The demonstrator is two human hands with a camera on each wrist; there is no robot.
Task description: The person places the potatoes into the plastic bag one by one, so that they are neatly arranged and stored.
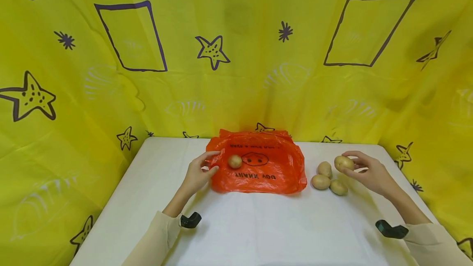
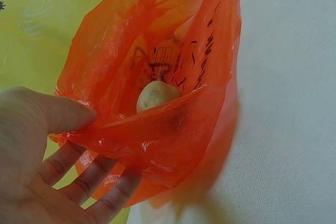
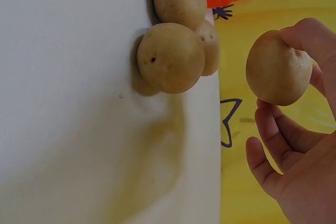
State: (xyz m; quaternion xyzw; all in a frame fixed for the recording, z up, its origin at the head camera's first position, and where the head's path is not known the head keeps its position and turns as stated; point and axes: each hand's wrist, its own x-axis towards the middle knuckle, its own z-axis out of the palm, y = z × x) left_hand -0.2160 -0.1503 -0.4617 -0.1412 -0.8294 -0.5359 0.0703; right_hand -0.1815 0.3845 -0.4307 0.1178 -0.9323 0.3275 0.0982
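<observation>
A red plastic bag (image 1: pixel 282 163) with dark printing lies on the white table, its mouth spread toward the left. My left hand (image 1: pixel 196 175) pinches the bag's edge between thumb and fingers; the left wrist view shows the thumb (image 2: pixel 71 113) over the film. One potato (image 2: pixel 157 96) sits inside the bag. On the right, my right hand (image 1: pixel 373 174) holds another potato (image 3: pixel 278 69) by thumb and fingertips, raised off the table. Below and left of it, three potatoes (image 1: pixel 320 182) are clustered on the tabletop, close to the bag's right side.
The white table (image 1: pixel 273 229) ends at the back against a yellow curtain (image 1: pixel 244 93) printed with stars and shells. The curtain also hangs along both sides. A dark wrist device (image 1: pixel 191 220) is on the left wrist, another device (image 1: pixel 391 230) on the right.
</observation>
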